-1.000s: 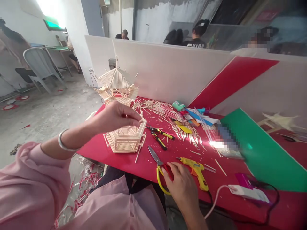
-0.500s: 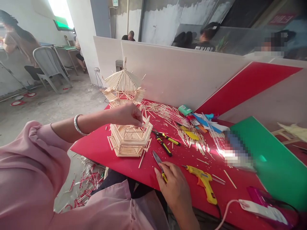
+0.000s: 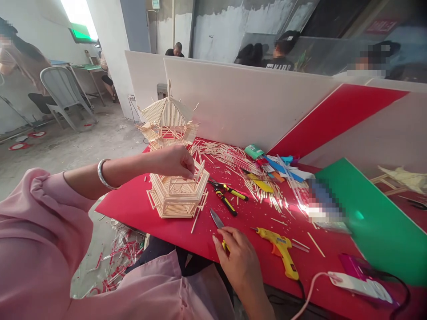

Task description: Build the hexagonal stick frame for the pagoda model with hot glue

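My left hand (image 3: pixel 180 162) reaches across, its fingers pinched together at the top rim of a small hexagonal stick structure (image 3: pixel 178 202). Whatever sits between those fingertips is hidden. Behind it stands a taller pagoda-like model (image 3: pixel 168 113) of the same pale sticks, with a pointed roof. At the front edge of the table, my right hand (image 3: pixel 238 253) is closed around the yellow and black handles of scissors (image 3: pixel 217 218), the blades lying toward the structure. A pair of pliers (image 3: pixel 227 195) with black and yellow grips lies just right of the structure.
A yellow glue gun (image 3: pixel 279 249) lies right of my right hand. Loose sticks (image 3: pixel 227 155) scatter over the red tabletop (image 3: pixel 126 204), near plastic packets (image 3: pixel 255 152). A white power strip (image 3: pixel 360 286) and green board (image 3: pixel 370 222) are at right. A white partition (image 3: pixel 227 102) stands behind.
The whole view has shifted slightly, so things appear a little further left. Both hands keep nearly the same places, the left at the structure's rim and the right on the scissors.
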`<state>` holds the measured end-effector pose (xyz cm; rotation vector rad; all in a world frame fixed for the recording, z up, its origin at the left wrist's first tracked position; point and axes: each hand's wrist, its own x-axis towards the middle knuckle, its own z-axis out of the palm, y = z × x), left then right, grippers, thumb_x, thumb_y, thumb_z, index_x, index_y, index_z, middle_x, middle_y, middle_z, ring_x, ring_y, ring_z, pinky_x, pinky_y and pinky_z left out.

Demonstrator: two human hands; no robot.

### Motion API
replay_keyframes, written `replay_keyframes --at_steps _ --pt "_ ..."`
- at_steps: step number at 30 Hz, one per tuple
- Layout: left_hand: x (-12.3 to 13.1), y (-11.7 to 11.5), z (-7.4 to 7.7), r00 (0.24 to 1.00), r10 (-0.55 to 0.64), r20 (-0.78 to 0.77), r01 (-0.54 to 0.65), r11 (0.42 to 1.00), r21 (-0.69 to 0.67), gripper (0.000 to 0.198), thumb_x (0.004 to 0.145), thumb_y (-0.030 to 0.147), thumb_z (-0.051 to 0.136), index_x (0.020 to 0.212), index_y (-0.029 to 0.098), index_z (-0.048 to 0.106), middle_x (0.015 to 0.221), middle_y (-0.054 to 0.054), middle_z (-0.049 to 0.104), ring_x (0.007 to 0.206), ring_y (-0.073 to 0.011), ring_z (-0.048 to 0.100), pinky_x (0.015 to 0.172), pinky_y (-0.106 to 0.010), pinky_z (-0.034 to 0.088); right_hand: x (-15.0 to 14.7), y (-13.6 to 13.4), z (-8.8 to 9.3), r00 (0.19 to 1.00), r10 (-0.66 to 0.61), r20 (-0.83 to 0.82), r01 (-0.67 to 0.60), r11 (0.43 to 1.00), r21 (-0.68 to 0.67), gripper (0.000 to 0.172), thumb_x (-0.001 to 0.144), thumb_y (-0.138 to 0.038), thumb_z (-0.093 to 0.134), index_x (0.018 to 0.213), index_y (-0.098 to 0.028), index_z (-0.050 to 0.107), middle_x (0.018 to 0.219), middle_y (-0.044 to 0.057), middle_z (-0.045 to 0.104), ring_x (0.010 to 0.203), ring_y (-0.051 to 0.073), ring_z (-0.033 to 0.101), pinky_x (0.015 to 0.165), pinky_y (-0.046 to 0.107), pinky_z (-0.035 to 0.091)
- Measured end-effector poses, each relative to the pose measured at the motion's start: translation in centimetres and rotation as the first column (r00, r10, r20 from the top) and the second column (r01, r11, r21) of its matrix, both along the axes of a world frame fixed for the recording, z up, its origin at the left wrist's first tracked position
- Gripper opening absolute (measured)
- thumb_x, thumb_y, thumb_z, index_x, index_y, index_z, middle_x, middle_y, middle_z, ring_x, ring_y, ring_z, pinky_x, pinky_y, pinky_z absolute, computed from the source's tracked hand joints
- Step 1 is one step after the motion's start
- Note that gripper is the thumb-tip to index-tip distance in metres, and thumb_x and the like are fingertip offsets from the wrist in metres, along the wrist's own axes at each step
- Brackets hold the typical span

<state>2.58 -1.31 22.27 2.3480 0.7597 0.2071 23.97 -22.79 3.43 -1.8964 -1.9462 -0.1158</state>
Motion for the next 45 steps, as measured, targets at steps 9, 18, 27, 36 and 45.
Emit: replay_keyframes --at_steps 9,18,27,36,45 --pt "0.0 -0.1 0.1 0.997 -0.05 -0.064 0.051 0.999 0.001 0.018 0.076 0.021 0.062 0.083 0.017 0.078 0.065 0.001 0.069 0.055 -0.0085 0.053 0.053 -0.024 0.033 0.0 0.1 -0.4 1.0 0.012 0.004 -0.012 0.999 0.035 0.029 0.098 -0.033 0.049 0.103 -0.017 0.072 0.102 0.01 0.07 0.093 0.023 0.067 0.083 0.036 0.052" --pt "0.1 0.1 0.0 0.993 -0.011 -0.114 0.011 1.0 0.001 0.02 0.076 0.023 0.062 0.086 0.017 0.078 0.068 0.001 0.07 0.058 -0.0097 0.054 0.053 -0.024 0.035 3.2 -0.2 0.0 0.997 -0.069 0.047 0.061 0.986 0.152 0.038 0.099 -0.041 0.045 0.097 -0.015 0.073 0.097 0.01 0.071 0.089 0.023 0.067 0.079 0.035 0.052" --pt "-0.1 0.4 -0.1 0.995 -0.088 -0.04 0.088 0.996 -0.014 0.017 0.076 0.019 0.061 0.08 0.017 0.078 0.065 0.002 0.068 0.057 -0.008 0.054 0.052 -0.021 0.036 9.2 -3.1 -0.2 0.932 -0.329 0.151 0.291 0.929 0.229 0.058 0.099 -0.055 0.032 0.098 -0.014 0.073 0.098 0.012 0.072 0.084 0.028 0.067 0.068 0.04 0.051" --pt "-0.2 0.3 -0.2 0.996 -0.066 -0.054 0.064 0.997 -0.034 0.015 0.077 0.022 0.062 0.075 0.017 0.076 0.06 0.003 0.064 0.052 -0.0078 0.05 0.049 -0.021 0.034 8.7 -3.1 -0.4 0.931 -0.346 0.119 0.319 0.926 0.2 0.058 0.098 -0.056 0.032 0.097 -0.015 0.073 0.1 0.012 0.073 0.087 0.028 0.068 0.068 0.039 0.051" --pt "-0.4 0.5 -0.6 0.998 -0.061 0.0 0.061 0.998 -0.01 0.013 0.077 0.023 0.064 0.078 0.019 0.076 0.063 0.003 0.068 0.053 -0.0074 0.053 0.049 -0.02 0.036 7.1 -2.7 -1.6 0.949 -0.315 0.023 0.316 0.939 -0.133 0.04 0.091 -0.05 0.049 0.107 -0.021 0.072 0.101 0.008 0.075 0.088 0.026 0.071 0.066 0.035 0.054"
